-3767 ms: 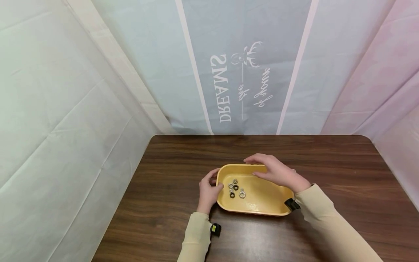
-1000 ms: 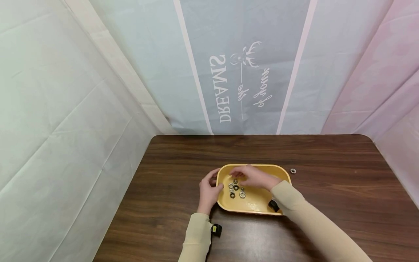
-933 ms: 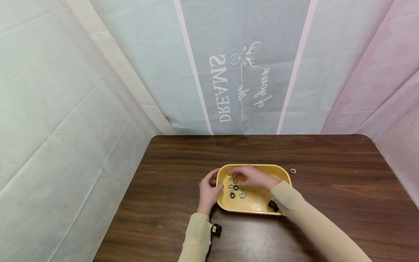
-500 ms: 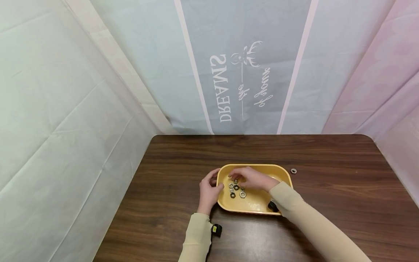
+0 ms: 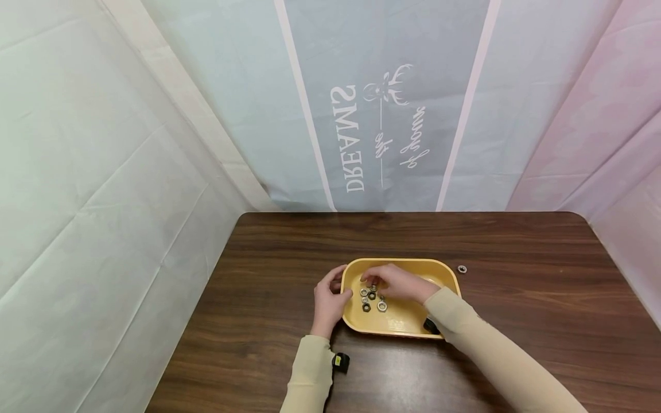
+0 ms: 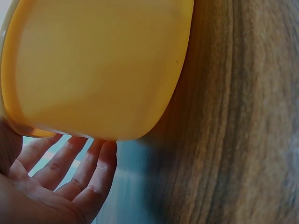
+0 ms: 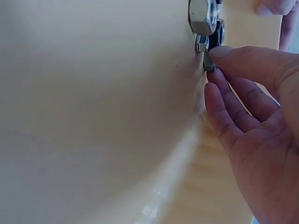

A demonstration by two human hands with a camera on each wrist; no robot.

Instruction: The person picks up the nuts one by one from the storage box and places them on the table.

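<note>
Right grip point(image 5: 396, 281) pinches grey metal nut point(image 7: 209, 64), silver hexagonal nut point(image 7: 202, 18) near it, left grip point(image 5: 328, 303) clasps glossy yellow round-cornered tray point(image 5: 417, 314)

Before you spreads a dark brown wood-grain table point(image 5: 248, 298) with rounded far corners. A rounded rectangular yellow tray point(image 5: 413, 314) sits on it; a silvery metal nut point(image 5: 465, 269) lies near the tray's far right corner.
</note>
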